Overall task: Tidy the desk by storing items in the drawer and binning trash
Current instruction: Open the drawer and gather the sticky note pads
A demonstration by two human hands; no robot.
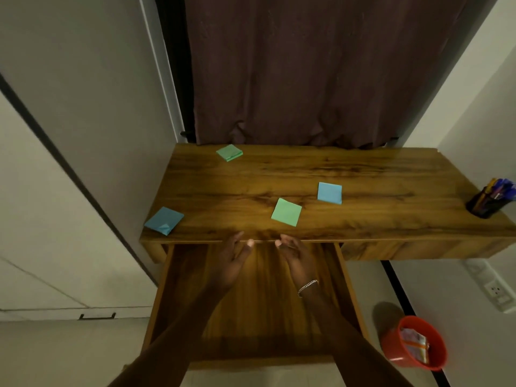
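Note:
The wooden desk carries several sticky-note pads: a green pad at the back left, a blue pad at the front left corner, a green pad near the front middle and a blue pad to its right. The drawer under the desk is pulled out wide and looks bare inside. My left hand and my right hand hover over the drawer, fingertips near the desk's front edge, both with fingers apart and holding nothing. An orange bin stands on the floor at the right with paper trash in it.
A dark pen holder full of pens stands at the desk's right end. A dark curtain hangs behind the desk. White cabinet doors flank the left; a wall socket sits low on the right wall.

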